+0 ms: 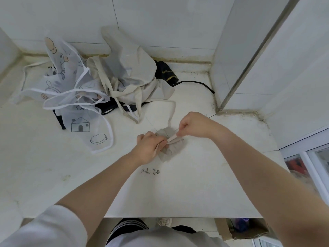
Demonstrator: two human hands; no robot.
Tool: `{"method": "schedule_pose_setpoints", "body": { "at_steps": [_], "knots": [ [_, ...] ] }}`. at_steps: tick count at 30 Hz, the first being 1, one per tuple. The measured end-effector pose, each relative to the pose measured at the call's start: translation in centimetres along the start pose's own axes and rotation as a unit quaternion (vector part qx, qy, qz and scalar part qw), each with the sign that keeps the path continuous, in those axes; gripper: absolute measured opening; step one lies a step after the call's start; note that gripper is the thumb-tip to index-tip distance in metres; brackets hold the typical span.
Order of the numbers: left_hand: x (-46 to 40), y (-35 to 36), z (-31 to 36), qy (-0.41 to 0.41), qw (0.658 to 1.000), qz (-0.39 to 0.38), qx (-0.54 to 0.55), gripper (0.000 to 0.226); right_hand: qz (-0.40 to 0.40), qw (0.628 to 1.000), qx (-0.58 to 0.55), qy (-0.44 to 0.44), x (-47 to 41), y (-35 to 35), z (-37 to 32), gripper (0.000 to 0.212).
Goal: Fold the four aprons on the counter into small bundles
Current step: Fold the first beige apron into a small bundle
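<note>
Dark handwritten marks [151, 171] sit on the pale counter [204, 184] just in front of the hands, too scrawled to read. No brand or label shows on any cloth.

1 grey apron bundle [171, 146], already small, lies mid-counter under both hands. The left hand [148, 146] has its fingers curled onto the bundle's left side and grips one end of a pale strap [172, 138]. The right hand [191, 126] pinches the other end of that strap between thumb and fingers, so the strap runs taut across the top of the bundle. A second length of tie [171, 113] trails away from the bundle toward the far pile.

3 more aprons lie unfolded in a heap at the back left, touching and overlapping one another:
- 1 sheer white apron [71, 90] with white edging, printed with line drawings (a house, a pan, round shapes), nearest the left.
- 1 beige apron [133, 75] with long straps, leaning partly up the tiled wall [160, 20].
- 1 black apron [165, 73] with gold-coloured lines, mostly buried under the other 2; its black tie [195, 83] snakes out to the right.

To the right a wall corner with a metal edge strip [249, 65] juts into the counter. Below the counter edge, a cardboard box [240, 229] sits on the floor.
</note>
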State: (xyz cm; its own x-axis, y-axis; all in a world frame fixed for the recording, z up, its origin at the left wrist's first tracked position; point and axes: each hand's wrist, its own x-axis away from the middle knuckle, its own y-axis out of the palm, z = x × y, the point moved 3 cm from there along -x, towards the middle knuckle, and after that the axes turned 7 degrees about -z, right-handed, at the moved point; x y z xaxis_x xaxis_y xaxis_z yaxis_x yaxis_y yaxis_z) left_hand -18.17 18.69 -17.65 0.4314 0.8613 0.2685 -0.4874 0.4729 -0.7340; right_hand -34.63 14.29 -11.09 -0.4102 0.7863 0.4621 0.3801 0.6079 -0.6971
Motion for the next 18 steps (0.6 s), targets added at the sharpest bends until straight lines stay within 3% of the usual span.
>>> {"method": "schedule_pose_setpoints", "body": {
  "at_steps": [3, 5, 8, 12, 18],
  "knots": [
    [-0.5, -0.1, -0.2, 0.004, 1.000, 0.012, 0.022, 0.029, -0.042, 0.988, -0.146, -0.013, 0.0, 0.8, -1.1, 0.019],
    [-0.6, -0.3, -0.3, 0.022, 0.988, 0.000, 0.154, 0.025, -0.070, 0.974, -0.214, -0.032, 0.1, 1.9, -1.6, 0.018],
    [0.1, -0.8, -0.3, 0.016, 0.936, -0.024, 0.350, 0.016, -0.077, 0.962, -0.260, -0.027, 0.0, 2.8, -1.7, 0.027],
    [0.4, -0.3, -0.9, -0.020, 0.913, -0.018, 0.407, 0.014, -0.101, 0.974, -0.204, 0.003, -0.7, 4.1, -1.6, 0.013],
    [0.1, 0.4, -0.9, -0.018, 0.910, -0.048, 0.411, 0.026, -0.149, 0.983, -0.085, 0.064, -1.1, 5.3, -1.0, 0.012]
  ]
}}
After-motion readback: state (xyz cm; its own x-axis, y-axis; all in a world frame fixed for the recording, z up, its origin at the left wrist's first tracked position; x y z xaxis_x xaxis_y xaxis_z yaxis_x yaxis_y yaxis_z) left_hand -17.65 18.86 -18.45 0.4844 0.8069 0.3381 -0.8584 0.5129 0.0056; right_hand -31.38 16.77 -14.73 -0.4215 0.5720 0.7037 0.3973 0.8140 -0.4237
